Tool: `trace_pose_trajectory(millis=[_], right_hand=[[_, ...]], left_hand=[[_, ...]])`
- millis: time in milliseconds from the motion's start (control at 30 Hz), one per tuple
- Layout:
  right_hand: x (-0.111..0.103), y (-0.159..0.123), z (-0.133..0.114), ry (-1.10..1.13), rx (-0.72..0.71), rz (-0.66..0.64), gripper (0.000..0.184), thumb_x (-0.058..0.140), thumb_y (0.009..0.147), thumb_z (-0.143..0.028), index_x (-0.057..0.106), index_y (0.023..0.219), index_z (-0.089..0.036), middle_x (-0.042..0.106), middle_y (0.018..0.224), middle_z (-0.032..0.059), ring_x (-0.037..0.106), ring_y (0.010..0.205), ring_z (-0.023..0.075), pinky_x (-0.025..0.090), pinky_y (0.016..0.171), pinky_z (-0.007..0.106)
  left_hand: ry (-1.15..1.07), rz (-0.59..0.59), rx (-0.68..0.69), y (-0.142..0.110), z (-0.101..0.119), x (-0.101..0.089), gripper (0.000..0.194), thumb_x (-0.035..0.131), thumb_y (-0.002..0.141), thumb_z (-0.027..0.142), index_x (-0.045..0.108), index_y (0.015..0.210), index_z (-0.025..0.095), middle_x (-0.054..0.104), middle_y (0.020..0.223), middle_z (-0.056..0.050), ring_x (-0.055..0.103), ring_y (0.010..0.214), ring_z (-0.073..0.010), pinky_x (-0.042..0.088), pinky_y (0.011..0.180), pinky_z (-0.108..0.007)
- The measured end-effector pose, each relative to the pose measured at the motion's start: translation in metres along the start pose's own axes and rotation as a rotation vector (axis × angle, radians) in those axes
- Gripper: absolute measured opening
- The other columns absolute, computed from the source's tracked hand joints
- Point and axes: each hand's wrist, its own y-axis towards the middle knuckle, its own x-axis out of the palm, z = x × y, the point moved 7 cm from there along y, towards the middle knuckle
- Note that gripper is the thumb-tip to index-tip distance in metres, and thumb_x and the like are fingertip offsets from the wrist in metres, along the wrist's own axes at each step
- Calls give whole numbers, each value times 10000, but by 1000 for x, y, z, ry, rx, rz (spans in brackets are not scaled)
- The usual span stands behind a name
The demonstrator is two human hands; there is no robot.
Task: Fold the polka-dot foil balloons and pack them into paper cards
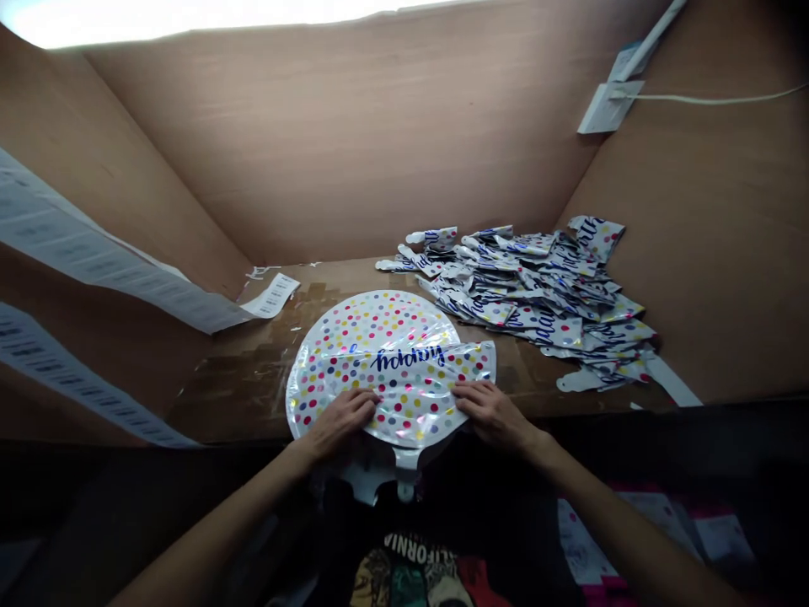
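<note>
A round silver foil balloon (372, 324) with multicoloured polka dots lies flat on the wooden table, with blue script reading "happy" upside down on it. A shiny flap of it is folded across the middle. My left hand (341, 424) presses palm-down on the near left of the foil. My right hand (493, 415) grips the near right, by the end of the fold. The balloon's white neck (379, 476) hangs over the table's near edge, below my hands.
A heap of several folded foil balloons (531, 291) lies to the right on the wooden table (246, 379), which is patched with tape. Long strips of barcode labels (107, 261) hang at the left. Wooden walls surround the table. Papers (632, 531) lie low at the right.
</note>
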Motion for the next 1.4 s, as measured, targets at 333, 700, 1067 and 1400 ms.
trace_pose_trajectory(millis=[333, 700, 1067, 1400], right_hand=[[1, 35, 69, -198, 756, -119, 303, 494, 1043, -432, 678, 1024, -193, 759, 949, 114, 707, 861, 245, 448, 724, 295], [-32, -18, 35, 244, 867, 719, 307, 568, 984, -517, 634, 999, -218, 695, 963, 140, 650, 899, 287, 539, 832, 422], [10, 48, 2, 1646, 776, 422, 251, 828, 721, -358, 756, 909, -208, 738, 774, 12, 632, 619, 162, 528, 606, 283], [-8, 44, 34, 1214, 658, 535, 209, 652, 802, -277, 791, 946, -216, 746, 917, 33, 673, 863, 199, 547, 773, 305]], left_hand=[[73, -260, -628, 80, -80, -21, 299, 691, 797, 501, 665, 864, 211, 743, 999, -165, 686, 959, -351, 501, 780, -383], [-784, -274, -606, 130, -26, 1, 219, 708, 746, 358, 719, 880, 184, 741, 799, -24, 700, 728, -214, 522, 650, -278], [-1453, 291, -690, 76, 18, 1, 98, 742, 710, 192, 656, 698, 146, 593, 604, 26, 489, 522, -81, 392, 532, -217], [-1609, 18, -710, 61, 36, 22, 456, 858, 720, 495, 617, 918, 162, 587, 688, 28, 522, 542, -89, 402, 521, -203]])
